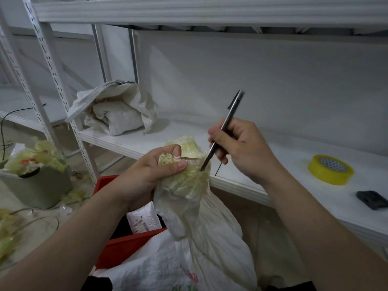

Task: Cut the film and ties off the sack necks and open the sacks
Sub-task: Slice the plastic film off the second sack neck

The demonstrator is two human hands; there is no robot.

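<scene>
A white woven sack [210, 238] stands in front of me, its gathered neck wrapped in yellowish film [193, 152]. My left hand [151, 177] grips the neck just below the film, with the thumb pressing on the frayed top. My right hand [241, 148] holds a slim metal utility knife [225, 127] like a pen. Its blade tip rests against the film on the right side of the neck.
A white metal shelf [262, 177] runs behind the sack, bearing an opened white sack [117, 112], a yellow tape roll [330, 169] and a dark object [371, 199]. A red crate [126, 242] sits below my left arm. A grey bin [37, 185] full of film scraps stands at left.
</scene>
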